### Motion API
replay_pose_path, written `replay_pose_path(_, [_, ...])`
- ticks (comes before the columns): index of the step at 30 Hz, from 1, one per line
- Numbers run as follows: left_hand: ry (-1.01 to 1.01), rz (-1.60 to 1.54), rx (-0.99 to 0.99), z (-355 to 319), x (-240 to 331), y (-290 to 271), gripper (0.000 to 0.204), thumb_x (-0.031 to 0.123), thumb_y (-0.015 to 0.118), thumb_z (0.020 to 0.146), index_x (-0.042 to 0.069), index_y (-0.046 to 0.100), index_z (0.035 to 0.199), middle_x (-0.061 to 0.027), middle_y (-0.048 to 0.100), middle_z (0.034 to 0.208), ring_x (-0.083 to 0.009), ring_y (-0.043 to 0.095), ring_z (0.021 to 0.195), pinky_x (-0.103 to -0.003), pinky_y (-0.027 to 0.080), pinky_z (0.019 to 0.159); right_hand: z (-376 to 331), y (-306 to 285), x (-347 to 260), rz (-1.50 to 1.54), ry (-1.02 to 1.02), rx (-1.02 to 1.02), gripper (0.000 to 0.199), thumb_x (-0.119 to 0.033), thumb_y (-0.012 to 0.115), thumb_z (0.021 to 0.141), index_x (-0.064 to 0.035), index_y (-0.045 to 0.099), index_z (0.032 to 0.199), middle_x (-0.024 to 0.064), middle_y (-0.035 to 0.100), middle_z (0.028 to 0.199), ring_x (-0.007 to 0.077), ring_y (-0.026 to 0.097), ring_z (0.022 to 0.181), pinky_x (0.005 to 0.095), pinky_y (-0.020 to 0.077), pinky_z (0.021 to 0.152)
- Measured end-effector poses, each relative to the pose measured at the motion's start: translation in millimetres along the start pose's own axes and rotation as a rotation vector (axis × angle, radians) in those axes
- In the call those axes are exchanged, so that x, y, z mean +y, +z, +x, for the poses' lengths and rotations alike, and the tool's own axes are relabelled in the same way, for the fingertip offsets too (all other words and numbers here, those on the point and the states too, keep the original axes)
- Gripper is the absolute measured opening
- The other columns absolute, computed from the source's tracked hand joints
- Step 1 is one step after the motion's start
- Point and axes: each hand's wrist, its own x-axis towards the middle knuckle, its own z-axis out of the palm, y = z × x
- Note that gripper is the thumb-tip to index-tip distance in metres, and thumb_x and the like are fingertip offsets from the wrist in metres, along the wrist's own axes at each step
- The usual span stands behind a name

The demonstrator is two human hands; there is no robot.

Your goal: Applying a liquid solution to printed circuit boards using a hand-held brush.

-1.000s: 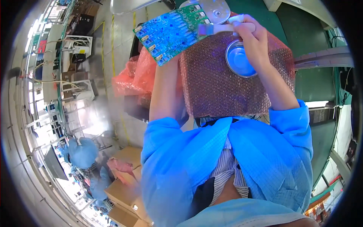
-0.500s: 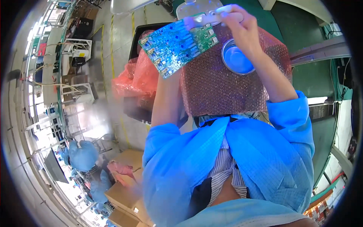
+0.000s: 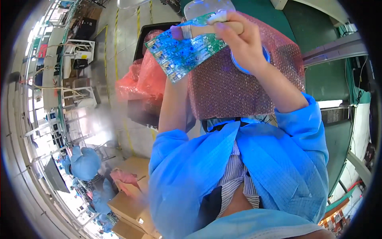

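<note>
A green circuit board (image 3: 183,53) is held up tilted over a sheet of pink bubble wrap (image 3: 230,91). My left hand (image 3: 176,31) grips the board from behind; only fingertips show at its upper edge. My right hand (image 3: 244,44) is closed on a brush with a pale wooden handle (image 3: 229,26), its head resting on the board's top right corner. Under my right wrist a round blue dish (image 3: 266,55) lies on the bubble wrap, mostly hidden. A clear plastic piece (image 3: 203,6) sits just beyond the board.
Red-pink bags (image 3: 139,83) fill a black bin left of the bench. Cardboard boxes (image 3: 127,199) stand on the floor at lower left, near another person in a blue coat (image 3: 85,163). A metal rail (image 3: 338,46) crosses the green bench (image 3: 318,79) on the right.
The board has stayed raised at the top of the view and tilted a little. My right hand has slid left, bringing the brush onto the board's upper right corner.
</note>
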Motion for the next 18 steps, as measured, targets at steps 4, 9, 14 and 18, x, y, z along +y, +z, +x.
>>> replay_pose_path(4, [-0.113, -0.291, -0.288, -3.4, 1.9, -30.5, 0.039, 0.031, 0.037, 0.088, 0.003, 0.044, 0.115, -0.0116, 0.050, 0.112, -0.0226, 0.051, 0.096, -0.037, 0.043, 0.084, 18.8, -21.6, 17.0, -0.117, -0.023, 0.154, 0.014, -0.010, 0.053, 0.079, -0.0005, 0.057, 0.089, -0.0018, 0.052, 0.068, 0.0048, 0.045, 0.065, 0.0199, 0.0382, 0.057])
replay_pose_path(9, [-0.132, -0.130, -0.073, -7.9, 4.2, -26.2, 0.039, 0.030, 0.038, 0.087, 0.003, 0.044, 0.114, -0.0119, 0.051, 0.111, -0.0227, 0.050, 0.098, -0.038, 0.042, 0.086, -3.9, 0.4, 7.2, -0.173, -0.034, -0.063, 0.015, -0.007, 0.049, 0.081, 0.0005, 0.058, 0.089, -0.0010, 0.055, 0.072, 0.0030, 0.050, 0.066, 0.0157, 0.0385, 0.060])
replay_pose_path(14, [-0.200, -0.285, -0.117, -14.3, 24.7, -12.6, 0.038, 0.030, 0.042, 0.086, 0.004, 0.045, 0.114, -0.0123, 0.051, 0.111, -0.0249, 0.050, 0.099, -0.037, 0.042, 0.087, 2.3, -17.0, 16.1, -0.201, 0.018, 0.057, 0.015, -0.009, 0.050, 0.081, -0.0001, 0.057, 0.091, -0.0008, 0.055, 0.077, 0.0029, 0.049, 0.070, 0.0164, 0.0384, 0.062])
replay_pose_path(18, [-0.103, -0.352, -0.031, -13.7, 13.6, -31.0, 0.039, 0.032, 0.040, 0.086, 0.003, 0.046, 0.113, -0.0131, 0.050, 0.114, -0.0247, 0.049, 0.101, -0.039, 0.041, 0.088, -8.8, -2.7, 11.9, -0.188, -0.003, -0.064, 0.015, -0.009, 0.051, 0.081, 0.0006, 0.058, 0.089, -0.0005, 0.055, 0.077, 0.0039, 0.050, 0.069, 0.0173, 0.0399, 0.060])
